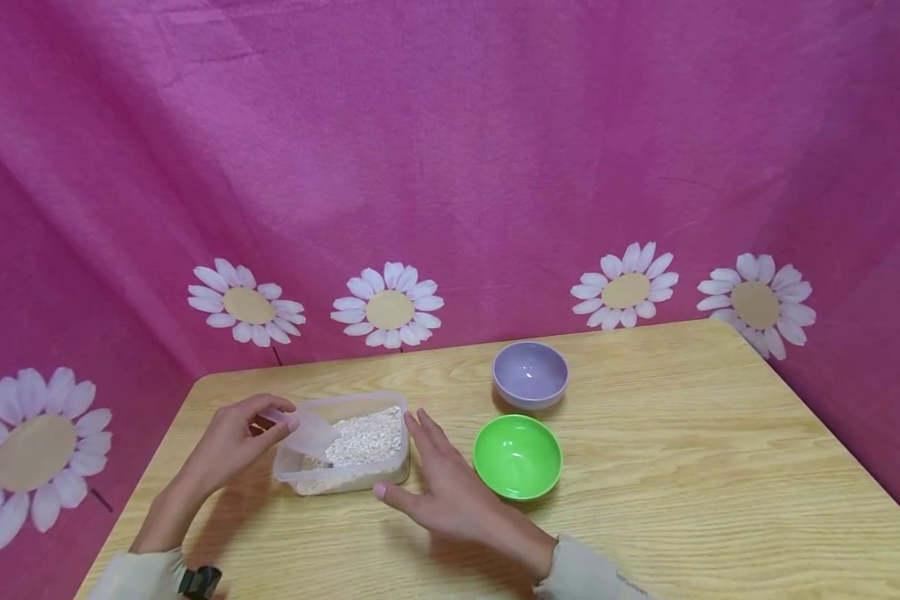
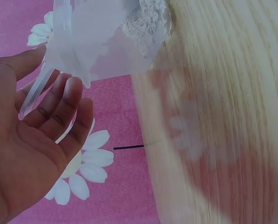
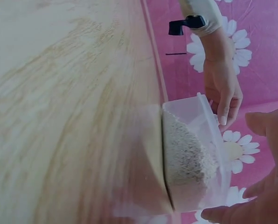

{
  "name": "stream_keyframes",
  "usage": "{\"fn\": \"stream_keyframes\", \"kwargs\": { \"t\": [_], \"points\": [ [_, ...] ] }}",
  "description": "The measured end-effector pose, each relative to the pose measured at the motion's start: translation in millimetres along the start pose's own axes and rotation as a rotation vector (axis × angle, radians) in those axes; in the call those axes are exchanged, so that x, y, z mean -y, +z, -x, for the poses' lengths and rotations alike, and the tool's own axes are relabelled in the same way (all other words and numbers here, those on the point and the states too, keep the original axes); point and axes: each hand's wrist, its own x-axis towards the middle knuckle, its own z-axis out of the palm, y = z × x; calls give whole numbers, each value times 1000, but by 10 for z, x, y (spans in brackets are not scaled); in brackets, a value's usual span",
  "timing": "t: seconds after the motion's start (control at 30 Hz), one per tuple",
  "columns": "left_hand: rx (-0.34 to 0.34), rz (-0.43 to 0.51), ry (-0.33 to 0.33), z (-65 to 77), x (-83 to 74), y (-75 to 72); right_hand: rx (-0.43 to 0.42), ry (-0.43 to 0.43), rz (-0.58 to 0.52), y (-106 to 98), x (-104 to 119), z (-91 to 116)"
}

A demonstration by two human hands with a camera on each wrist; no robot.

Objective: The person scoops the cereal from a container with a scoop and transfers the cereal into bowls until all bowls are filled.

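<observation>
A translucent plastic container (image 1: 352,478) stands at the left of the table, holding pale flakes (image 1: 369,438) that look like oats. With thumb and fingers my left hand (image 1: 228,440) pinches the handle of a translucent scoop (image 1: 313,435). The scoop tilts down into the container, its tip at the flakes. In the left wrist view the scoop's handle (image 2: 36,94) lies between thumb and fingers. My right hand (image 1: 453,493) is spread at the container's right end, fingers extended. Its fingertips are at the container wall; whether they touch, I cannot tell.
Right of my right hand sits a green bowl (image 1: 517,458). Behind it stands a purple bowl (image 1: 530,375). Both are on the wooden table (image 1: 682,467). A pink cloth (image 1: 480,167) with printed white daisies hangs behind and beside the table.
</observation>
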Motion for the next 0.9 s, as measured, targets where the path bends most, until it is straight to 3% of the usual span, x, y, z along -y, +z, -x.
{"fn": "stream_keyframes", "kwargs": {
  "t": [0.33, 0.5, 0.73, 0.9],
  "points": [
    [94, 20, 24, 54, -21, -113, -3, 6, 12, 74, -80, -103],
    [135, 28, 68, 89, -25, -159, -10, -12, 0, 112, -109, -160],
    [108, 26, 155, 133, 17, -148, -32, -40, -16, 168, -152, -234],
    [77, 24, 168, 144, 30, -116, -69, -57, -42, 194, -188, -291]
  ]
}}
